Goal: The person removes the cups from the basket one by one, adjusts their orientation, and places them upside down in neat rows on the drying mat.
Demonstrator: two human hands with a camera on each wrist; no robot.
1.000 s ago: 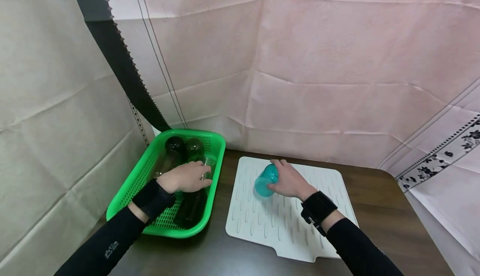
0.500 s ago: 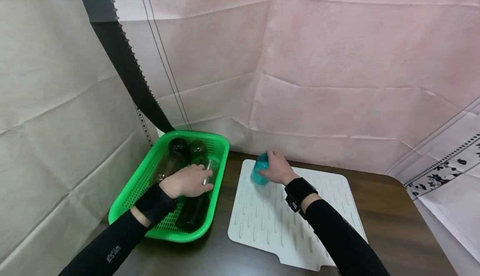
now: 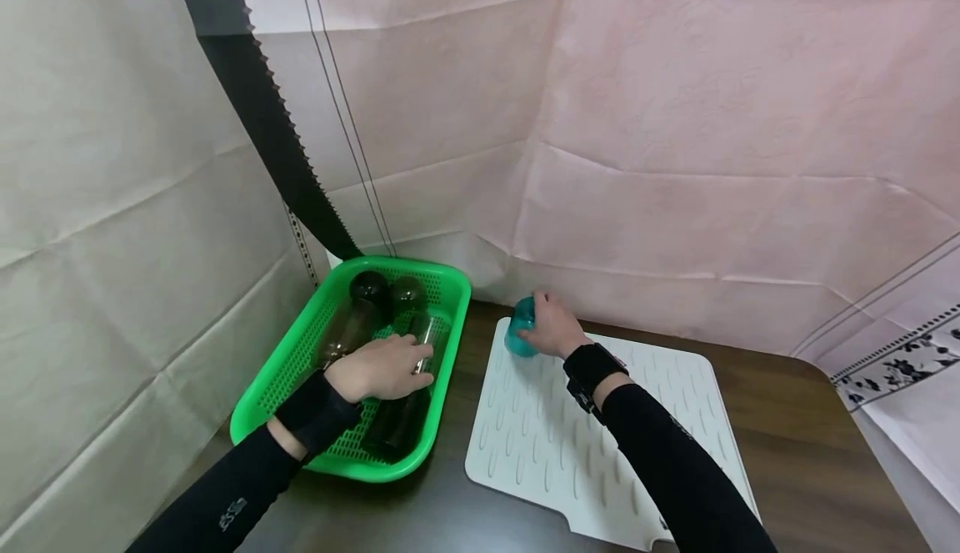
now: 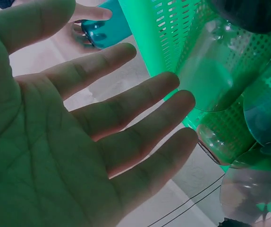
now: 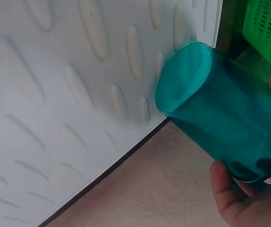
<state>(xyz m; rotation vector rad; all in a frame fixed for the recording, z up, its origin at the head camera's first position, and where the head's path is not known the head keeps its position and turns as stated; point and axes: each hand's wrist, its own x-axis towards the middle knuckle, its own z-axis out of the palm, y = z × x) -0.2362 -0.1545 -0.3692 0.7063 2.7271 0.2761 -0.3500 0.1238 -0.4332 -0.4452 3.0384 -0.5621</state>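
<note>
My right hand (image 3: 553, 325) grips a teal drinking glass (image 3: 518, 341) at the far left corner of the white ridged drying board (image 3: 517, 436). In the right wrist view the glass (image 5: 225, 118) has one end right at the board's surface, with fingers and thumb around the other end. My left hand (image 3: 386, 367) hovers over a green basket (image 3: 247, 411) of glasses. Its fingers look straight and spread in the left wrist view, holding nothing. Beneath and around it lie a clear glass (image 3: 424, 329), a brownish glass (image 3: 350, 332) and dark ones (image 3: 397, 429).
The basket stands left of the board on a dark wooden table (image 3: 795, 419). Pinkish cloth (image 3: 675, 119) hangs right behind the table, and pale cloth (image 3: 112, 203) closes off the left side. A dark strip (image 3: 262, 111) runs down the cloth to the basket's far end.
My right hand has carried the teal glass away from me and slightly left, from the board's inner area to its far left corner. The left hand stays over the basket.
</note>
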